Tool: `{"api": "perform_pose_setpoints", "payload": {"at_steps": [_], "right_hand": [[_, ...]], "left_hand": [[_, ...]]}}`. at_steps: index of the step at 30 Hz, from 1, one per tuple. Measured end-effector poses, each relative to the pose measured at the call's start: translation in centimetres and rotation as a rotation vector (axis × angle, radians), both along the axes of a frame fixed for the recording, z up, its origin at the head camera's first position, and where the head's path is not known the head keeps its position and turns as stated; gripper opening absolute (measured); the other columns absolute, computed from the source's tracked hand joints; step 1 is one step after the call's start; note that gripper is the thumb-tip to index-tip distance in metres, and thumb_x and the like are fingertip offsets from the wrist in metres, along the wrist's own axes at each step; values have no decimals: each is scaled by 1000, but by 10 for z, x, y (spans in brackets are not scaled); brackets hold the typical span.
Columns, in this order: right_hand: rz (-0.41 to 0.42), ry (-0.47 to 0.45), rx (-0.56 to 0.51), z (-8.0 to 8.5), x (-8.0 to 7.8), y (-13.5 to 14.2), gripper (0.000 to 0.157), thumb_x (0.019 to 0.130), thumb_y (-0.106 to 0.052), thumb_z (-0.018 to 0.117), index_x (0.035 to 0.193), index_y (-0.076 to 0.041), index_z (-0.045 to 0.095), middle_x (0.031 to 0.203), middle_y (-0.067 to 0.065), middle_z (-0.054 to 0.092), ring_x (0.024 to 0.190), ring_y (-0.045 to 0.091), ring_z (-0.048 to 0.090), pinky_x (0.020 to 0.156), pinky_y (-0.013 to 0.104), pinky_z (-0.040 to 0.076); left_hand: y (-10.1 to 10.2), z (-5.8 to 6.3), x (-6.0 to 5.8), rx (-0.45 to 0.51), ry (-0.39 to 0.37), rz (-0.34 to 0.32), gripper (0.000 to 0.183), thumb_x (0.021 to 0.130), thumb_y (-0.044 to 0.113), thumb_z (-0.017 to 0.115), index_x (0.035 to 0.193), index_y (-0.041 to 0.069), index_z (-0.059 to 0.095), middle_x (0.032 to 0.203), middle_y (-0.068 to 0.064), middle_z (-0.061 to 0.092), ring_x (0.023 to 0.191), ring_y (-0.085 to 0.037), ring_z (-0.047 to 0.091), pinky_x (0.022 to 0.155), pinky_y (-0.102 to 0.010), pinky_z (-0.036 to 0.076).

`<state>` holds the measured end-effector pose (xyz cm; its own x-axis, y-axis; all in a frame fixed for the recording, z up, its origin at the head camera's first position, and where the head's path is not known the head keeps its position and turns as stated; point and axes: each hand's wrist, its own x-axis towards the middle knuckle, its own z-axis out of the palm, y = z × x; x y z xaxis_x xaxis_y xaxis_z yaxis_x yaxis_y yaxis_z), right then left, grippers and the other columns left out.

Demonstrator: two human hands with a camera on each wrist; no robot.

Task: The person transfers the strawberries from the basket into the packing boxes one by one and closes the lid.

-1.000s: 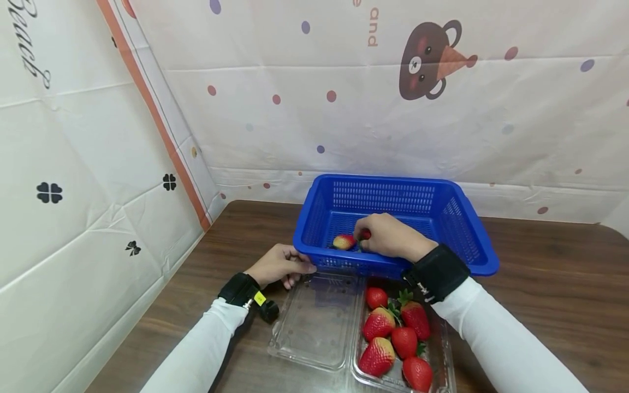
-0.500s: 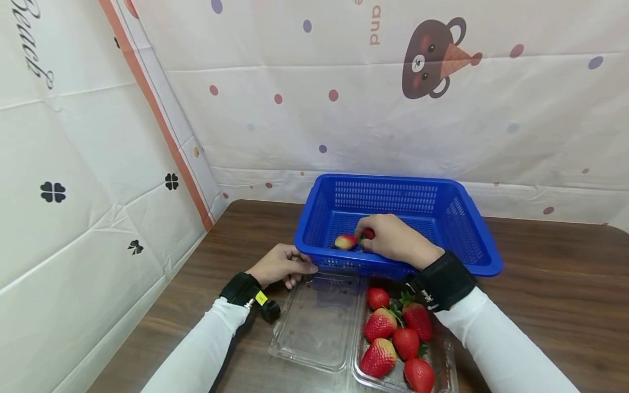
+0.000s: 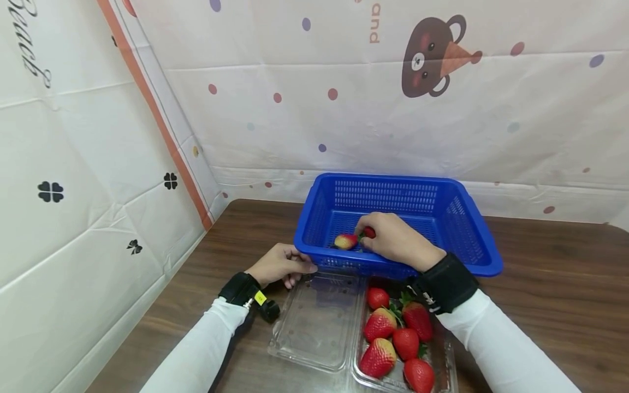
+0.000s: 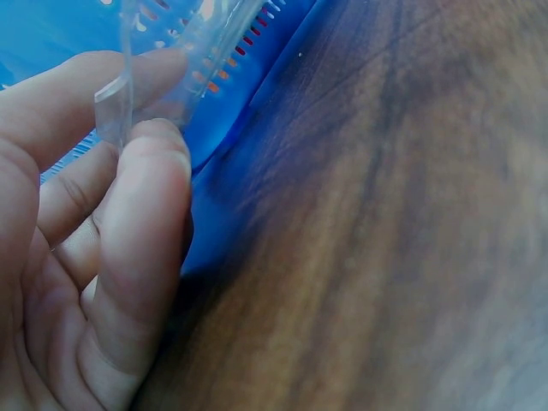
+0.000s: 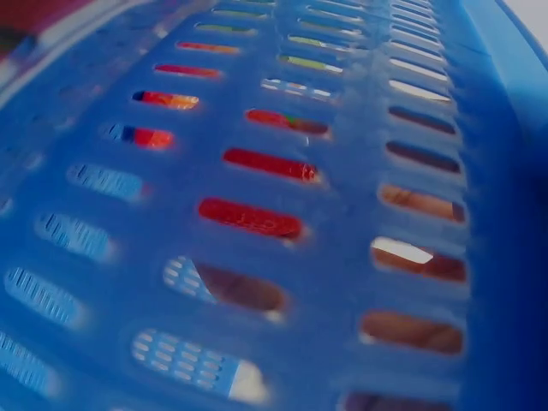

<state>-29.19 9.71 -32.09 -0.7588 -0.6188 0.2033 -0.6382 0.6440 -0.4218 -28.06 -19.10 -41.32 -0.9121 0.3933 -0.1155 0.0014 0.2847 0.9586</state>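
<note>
My left hand [image 3: 282,266] pinches the far left corner of a clear plastic lid [image 3: 319,322], just in front of the blue basket. In the left wrist view, thumb and index finger hold the lid's thin edge [image 4: 116,107]. My right hand [image 3: 390,237] reaches over the near wall into the blue basket [image 3: 398,267] and grips a red strawberry [image 3: 369,233], mostly covered by the fingers. Beside it on the basket floor lies a red and pale yellow strawberry [image 3: 346,242]. The right wrist view is filled by the slotted basket wall [image 5: 342,231], with red showing through its slots.
Joined to the lid on its right is the clear plastic tray [image 3: 446,360], holding several strawberries [image 3: 379,325] with green leaves. All this stands on a brown wooden table [image 3: 555,273]. A printed white cloth [image 3: 275,125] hangs behind and along the left.
Both hands keep their hold and stay almost in place. My right wrist has shifted very slightly to the right and down.
</note>
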Motion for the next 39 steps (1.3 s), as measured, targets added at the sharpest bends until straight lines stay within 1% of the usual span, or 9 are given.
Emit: {"api": "perform_pose_setpoints", "payload": {"at_steps": [9,15,18,31,39], "right_hand": [[-14,19,6,3,4,4,12,89,-8,66,100,-10,69,98,9,65,75,19,53,61,33,50],[-23,61,9,7,9,7,13,89,-8,67,101,-9,69,100,9,66,82,20,56,72,40,57],[-33,73,8,9,12,10,13,88,-7,67,101,-9,69,100,9,66,84,21,56,75,42,57],[-37,101,22,20,22,13,11,88,-6,67,99,-8,69,98,10,65,81,21,55,72,40,56],[-53,130,39,26,28,16,13,87,-7,69,100,-8,70,98,9,65,83,20,56,75,41,58]], "left_hand": [[0,-1,0,-6,11,4,28,78,27,80,91,5,68,58,-2,56,43,-13,52,41,-23,52],[-1,0,2,-11,15,12,28,79,26,80,91,4,67,58,-2,56,43,-13,52,41,-23,52],[-1,1,2,-13,13,9,27,79,25,80,91,4,67,58,-1,56,43,-12,52,41,-22,52],[0,0,1,-3,0,2,27,79,26,80,91,5,67,59,-1,56,43,-12,52,41,-23,52],[0,1,1,5,4,-9,27,80,26,79,90,5,67,59,-2,56,43,-13,52,41,-22,52]]}}
